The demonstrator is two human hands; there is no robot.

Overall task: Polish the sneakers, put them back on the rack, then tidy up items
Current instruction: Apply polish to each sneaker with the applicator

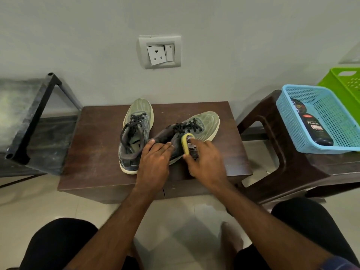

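Observation:
Two grey-green sneakers with black laces lie on a low brown table [93, 152]. The left sneaker [136, 121] points away from me. The right sneaker [204, 123] lies angled toward the back right. My left hand [155, 158] grips the heel collar of the right sneaker. My right hand [204, 158] holds a yellow shoe-shine sponge [186, 142] with a dark label and presses it against that sneaker's side.
A black metal rack [35, 121] stands at the left. A brown plastic stool [272, 143] at the right carries a blue mesh basket [341, 117] holding a black polish bottle [316, 129] and a tin [297, 108]. Behind it is a green crate [344, 82].

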